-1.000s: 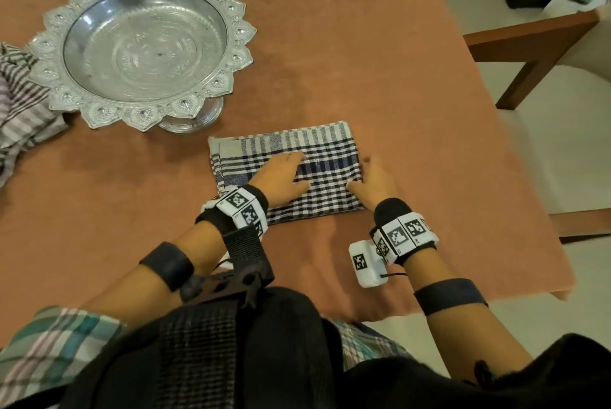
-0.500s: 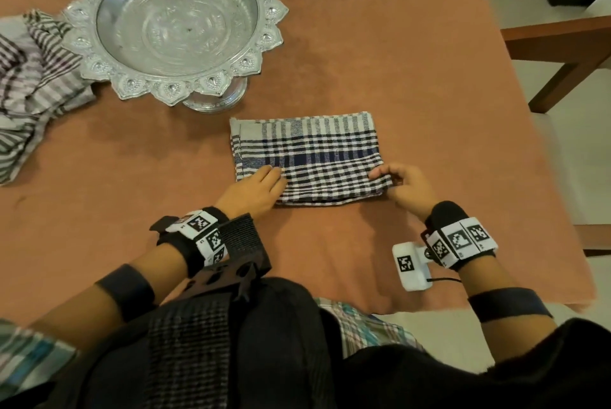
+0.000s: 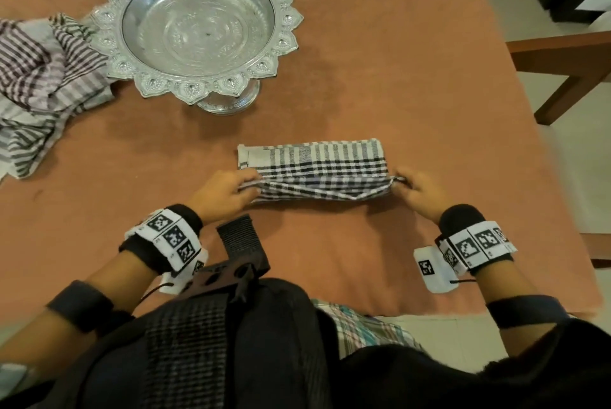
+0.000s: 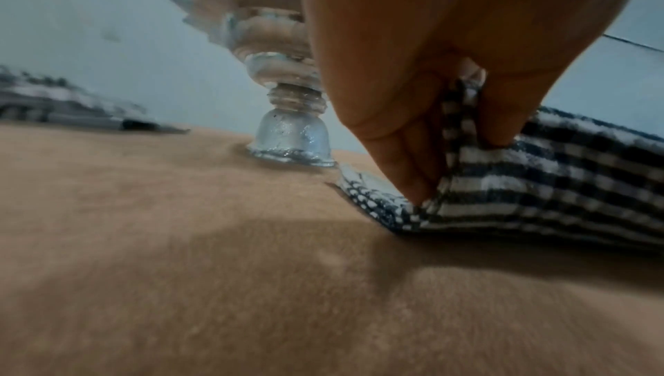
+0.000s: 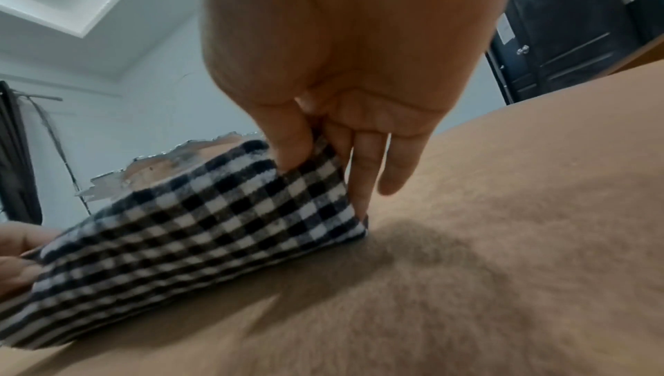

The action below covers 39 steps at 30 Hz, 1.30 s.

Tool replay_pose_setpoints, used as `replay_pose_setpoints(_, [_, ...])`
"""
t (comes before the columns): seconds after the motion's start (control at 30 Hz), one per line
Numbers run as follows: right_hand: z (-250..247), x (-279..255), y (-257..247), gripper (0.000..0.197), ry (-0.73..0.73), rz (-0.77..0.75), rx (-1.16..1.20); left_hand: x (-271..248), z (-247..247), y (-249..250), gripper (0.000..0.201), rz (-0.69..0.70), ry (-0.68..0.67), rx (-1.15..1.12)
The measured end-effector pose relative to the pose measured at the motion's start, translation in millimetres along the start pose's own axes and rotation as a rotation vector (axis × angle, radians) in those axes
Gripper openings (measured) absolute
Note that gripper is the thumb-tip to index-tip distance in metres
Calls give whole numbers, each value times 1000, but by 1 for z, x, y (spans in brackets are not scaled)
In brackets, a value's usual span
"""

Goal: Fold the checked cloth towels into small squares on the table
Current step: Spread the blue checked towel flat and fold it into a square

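A black-and-white checked towel (image 3: 314,170) lies folded on the brown table (image 3: 413,78), its near edge lifted and turned toward the far edge. My left hand (image 3: 228,192) pinches the near left corner of the towel (image 4: 539,183) between thumb and fingers. My right hand (image 3: 418,192) pinches the near right corner of the towel (image 5: 223,212) the same way. The lifted half hangs between the two hands, a little above the lower layer.
A silver pedestal tray (image 3: 198,28) stands behind the towel at the left; its foot (image 4: 291,138) shows in the left wrist view. A heap of striped cloths (image 3: 39,84) lies at the far left. A wooden chair (image 3: 562,58) stands off the table's right edge.
Both hands went from pressing flat on the towel to its near corners, took hold of them, and lifted the near edge up and away from me.
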State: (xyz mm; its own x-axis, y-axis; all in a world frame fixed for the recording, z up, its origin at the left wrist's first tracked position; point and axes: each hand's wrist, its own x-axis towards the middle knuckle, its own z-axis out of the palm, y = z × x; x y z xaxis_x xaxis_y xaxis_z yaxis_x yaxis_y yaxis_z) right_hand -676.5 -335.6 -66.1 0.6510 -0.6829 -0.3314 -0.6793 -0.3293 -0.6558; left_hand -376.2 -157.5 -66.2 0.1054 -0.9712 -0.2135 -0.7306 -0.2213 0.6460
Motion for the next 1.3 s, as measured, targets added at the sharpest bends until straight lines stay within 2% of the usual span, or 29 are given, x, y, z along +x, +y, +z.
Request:
replay_pose_setpoints(0.07, [-1,13,-6,19,73,41,3,8,-1,-2,15,-88,124,-224])
replay_pose_setpoints(0.13, [0,31,-12,7,145,89,-4,18,2,-3,9,-198,241,-399])
replay_pose_setpoints(0.23, [6,66,-11,25,202,177,-96,33,9,-5,9,-311,330,-497])
replay_pose_setpoints(0.3, [10,80,-11,31,224,241,-150,44,10,-10,20,-376,368,-360])
replay_pose_setpoints(0.4, [14,92,-10,26,274,282,-217,54,11,-12,31,-471,374,-97])
replay_pose_setpoints(0.67, [15,100,-13,44,327,372,-338,61,13,-13,34,-519,430,54])
replay_pose_setpoints(0.73, [13,96,-21,39,356,400,-341,61,11,-8,31,-516,472,60])
replay_pose_setpoints(0.77, [13,91,-28,30,400,391,-333,59,10,-2,31,-498,493,86])
replay_pose_setpoints(0.8, [13,85,-36,23,468,342,-345,57,10,4,34,-448,507,145])
replay_pose_setpoints(0.83, [16,78,-45,25,511,261,-386,54,11,11,40,-364,508,218])
replay_pose_setpoints(0.9, [32,64,-64,34,432,37,-491,46,18,26,51,-163,433,356])
replay_pose_setpoints(0.97, [59,50,-80,47,214,-144,-574,43,32,34,57,-30,224,486])
replay_pose_setpoints(1.0, [73,47,-83,51,97,-169,-597,43,39,35,58,-24,104,533])
replay_pose_setpoints(1.07, [90,47,-76,56,-108,-116,-626,43,47,29,58,-94,-90,533])
replay_pose_setpoints(1.1, [91,49,-68,57,-161,-87,-641,43,48,24,59,-125,-147,522])
replay_pose_setpoints(1.17, [80,56,-51,58,-188,-29,-650,43,45,11,62,-128,-188,555])
replay_pose_setpoints(1.3, [44,60,-24,55,-125,164,-563,45,41,10,64,-182,-255,547])
